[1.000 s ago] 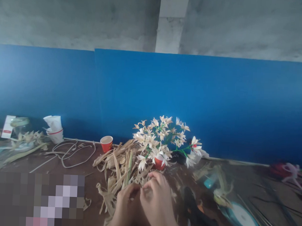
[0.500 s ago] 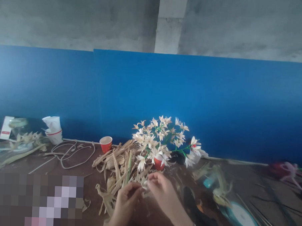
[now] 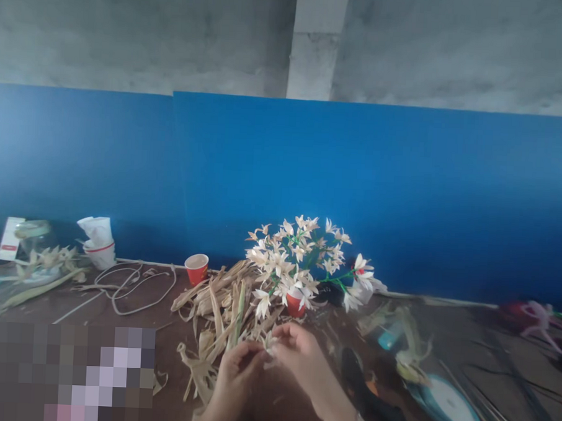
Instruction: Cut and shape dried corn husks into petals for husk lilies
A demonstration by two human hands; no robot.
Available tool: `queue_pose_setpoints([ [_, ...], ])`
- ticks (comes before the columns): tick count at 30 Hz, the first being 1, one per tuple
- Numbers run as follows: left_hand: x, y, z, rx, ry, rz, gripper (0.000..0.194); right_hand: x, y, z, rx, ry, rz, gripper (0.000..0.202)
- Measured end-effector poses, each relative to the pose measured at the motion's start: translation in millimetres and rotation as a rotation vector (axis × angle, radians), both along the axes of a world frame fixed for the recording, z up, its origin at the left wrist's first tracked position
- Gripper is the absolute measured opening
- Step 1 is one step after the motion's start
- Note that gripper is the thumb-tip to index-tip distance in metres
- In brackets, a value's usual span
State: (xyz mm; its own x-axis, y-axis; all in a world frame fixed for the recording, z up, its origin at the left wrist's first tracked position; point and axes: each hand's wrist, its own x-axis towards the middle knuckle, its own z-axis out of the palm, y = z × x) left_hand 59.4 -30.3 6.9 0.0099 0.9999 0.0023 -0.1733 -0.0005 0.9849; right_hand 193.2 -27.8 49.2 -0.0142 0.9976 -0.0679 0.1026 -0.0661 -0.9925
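Both my hands meet low in the middle of the head view, fingertips pinched around a small pale husk flower (image 3: 269, 341). My left hand (image 3: 239, 373) grips it from the left with thumb and forefinger. From the right, my right hand (image 3: 302, 360) pinches the same flower, partly covering it. Just beyond them, dried corn husks (image 3: 230, 301) lie in a loose heap. Behind stands a bunch of cream husk flowers (image 3: 302, 255) on green stems, in a red paper cup (image 3: 296, 304).
An empty red cup (image 3: 197, 269) and a white cable (image 3: 142, 294) lie left of the heap. On the right are a dark-handled tool (image 3: 366, 394), a blue-rimmed ribbon spool (image 3: 454, 404) and thin sticks. A blue partition (image 3: 357, 164) closes off the table's back.
My right hand has shifted slightly left, closer to my left hand. The small flower stays between the fingertips; everything else looks the same.
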Motion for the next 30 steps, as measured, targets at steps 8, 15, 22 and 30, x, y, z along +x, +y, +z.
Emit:
queue_pose_setpoints([
  [8,-0.2,0.6,-5.5,0.046,-0.002,0.008,0.032,0.4,2.2,-4.8,0.031,0.016,0.012,0.016],
  [15,-1.4,-0.9,-3.3,-0.015,-0.024,0.002,0.031,-0.2,-0.4,1.0,0.025,-0.005,0.01,0.016],
  [22,2.2,0.3,3.4,-0.134,-0.186,-0.094,0.031,4.4,3.3,-2.0,0.041,0.007,-0.003,0.017],
  [30,1.4,2.1,-4.2,-0.182,-0.239,-0.131,0.031,6.3,6.4,-2.5,0.022,0.009,-0.037,0.017],
])
